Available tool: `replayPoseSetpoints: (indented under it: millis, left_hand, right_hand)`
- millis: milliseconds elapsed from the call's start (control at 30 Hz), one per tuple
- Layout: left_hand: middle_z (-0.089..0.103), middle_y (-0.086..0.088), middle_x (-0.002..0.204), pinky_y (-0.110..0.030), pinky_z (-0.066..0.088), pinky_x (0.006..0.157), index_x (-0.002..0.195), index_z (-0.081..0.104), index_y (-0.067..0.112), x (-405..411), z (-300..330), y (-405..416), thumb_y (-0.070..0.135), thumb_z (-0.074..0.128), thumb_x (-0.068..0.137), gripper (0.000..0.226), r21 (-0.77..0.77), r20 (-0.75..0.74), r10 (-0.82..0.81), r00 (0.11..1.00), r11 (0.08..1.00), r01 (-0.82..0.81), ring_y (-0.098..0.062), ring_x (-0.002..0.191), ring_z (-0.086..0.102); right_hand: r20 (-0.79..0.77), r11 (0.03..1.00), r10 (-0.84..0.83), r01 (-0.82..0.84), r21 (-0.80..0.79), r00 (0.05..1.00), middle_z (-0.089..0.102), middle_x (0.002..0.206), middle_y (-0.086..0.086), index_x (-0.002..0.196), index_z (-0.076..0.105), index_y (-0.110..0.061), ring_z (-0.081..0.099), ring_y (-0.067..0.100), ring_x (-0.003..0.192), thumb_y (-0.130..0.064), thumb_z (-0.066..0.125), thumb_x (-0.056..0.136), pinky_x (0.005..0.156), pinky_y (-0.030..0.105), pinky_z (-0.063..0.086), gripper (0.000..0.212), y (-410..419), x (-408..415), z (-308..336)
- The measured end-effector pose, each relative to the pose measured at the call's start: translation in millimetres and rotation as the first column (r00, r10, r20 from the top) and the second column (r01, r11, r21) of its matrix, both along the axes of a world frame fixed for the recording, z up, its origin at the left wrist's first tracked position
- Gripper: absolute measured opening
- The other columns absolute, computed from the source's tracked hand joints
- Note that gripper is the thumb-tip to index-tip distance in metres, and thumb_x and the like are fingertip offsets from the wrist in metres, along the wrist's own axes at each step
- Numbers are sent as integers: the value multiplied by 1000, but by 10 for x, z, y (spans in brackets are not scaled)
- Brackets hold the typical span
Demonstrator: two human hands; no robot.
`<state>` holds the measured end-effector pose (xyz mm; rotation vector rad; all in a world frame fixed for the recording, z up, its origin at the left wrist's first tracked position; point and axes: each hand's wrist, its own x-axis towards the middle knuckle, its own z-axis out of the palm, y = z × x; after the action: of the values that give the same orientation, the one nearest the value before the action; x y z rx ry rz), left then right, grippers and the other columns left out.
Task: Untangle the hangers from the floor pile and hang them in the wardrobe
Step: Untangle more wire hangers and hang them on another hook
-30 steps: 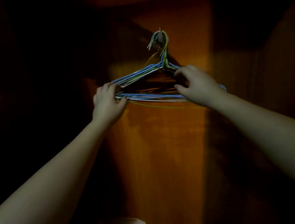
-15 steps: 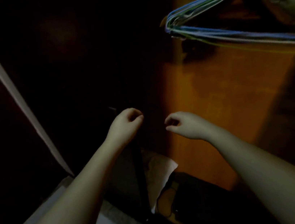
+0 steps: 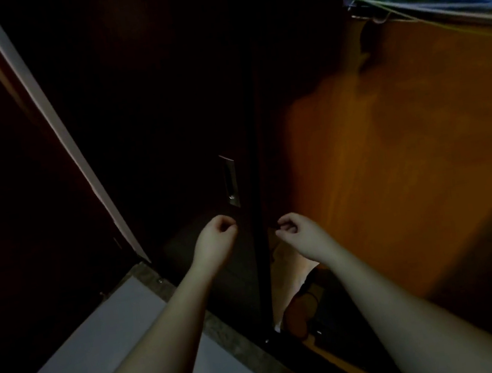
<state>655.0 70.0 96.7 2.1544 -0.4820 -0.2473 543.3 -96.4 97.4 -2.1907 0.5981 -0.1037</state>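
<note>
A bundle of several blue, white and green wire hangers hangs inside the wardrobe at the top right, against its orange wooden back panel. Their hooks are out of frame. My left hand and my right hand are low in the middle of the view, far below the hangers. Both have loosely curled fingers and hold nothing. Between them runs the dark edge of the wardrobe door.
The dark sliding door carries a recessed metal handle just above my left hand. A pale strip runs diagonally at the left. Light floor tiles lie at the bottom left. Pale paper and dark items sit on the wardrobe floor.
Both hands let go of the hanging bundle and dropped down to the door edge. My view turned down and left, so the hangers now show at the top right.
</note>
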Motion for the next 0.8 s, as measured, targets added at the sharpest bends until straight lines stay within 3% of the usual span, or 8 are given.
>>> replayPoseSetpoints:
  millis: [167,267,333,467,600,700,800]
  left_hand:
    - [55,1,135,-9,35,66,138,50,20,391,90,-172,22,57,97,42,-57,-7,-32,999,998,31,-5,112,50]
    - [48,-1,143,-18,39,82,144,42,22,559,100,-307,25,58,96,51,-105,-39,-61,997,993,57,-12,123,51]
    - [44,-2,145,-21,40,82,144,42,19,672,80,-376,25,59,96,51,-103,-39,-57,998,993,52,-13,121,52]
    - [43,1,141,-11,37,69,140,46,18,791,33,-443,24,59,96,47,-46,120,-84,989,995,90,0,104,47]
    - [48,4,134,-8,36,61,137,50,17,856,7,-483,24,59,96,43,-20,191,-129,973,991,136,6,83,49]
    - [54,3,130,-8,36,62,135,53,17,889,-9,-498,23,59,96,40,-11,204,-134,970,990,139,7,87,49]
    - [60,3,125,-10,38,63,133,54,20,908,-44,-518,25,60,94,40,-14,187,-141,972,989,147,4,91,52]
  right_hand:
    - [86,985,-130,119,123,988,41,148,4,149,32,-20,45,19,131,-31,69,88,104,36,45,71,-215,601,98]
    - [40,986,-73,66,154,997,35,154,4,153,22,-20,39,21,138,-34,72,86,111,39,38,85,-333,865,178]
    - [-15,992,-27,29,126,1000,34,155,5,154,20,-18,39,21,139,-37,72,85,112,39,36,89,-371,1007,169]
    - [-45,997,-33,37,69,998,46,147,5,147,37,-15,50,18,129,-35,72,85,102,33,45,75,-464,1149,111]
    - [-56,999,-10,8,-35,998,60,126,3,130,53,-14,56,12,103,-23,68,90,67,17,41,44,-482,1199,104]
    - [-56,998,-15,12,-55,998,61,117,1,128,53,-16,56,10,94,-20,67,90,63,17,40,41,-471,1224,101]
    - [-40,998,-44,42,-38,998,63,112,1,124,55,-16,59,13,94,-18,67,89,69,23,46,38,-452,1223,84]
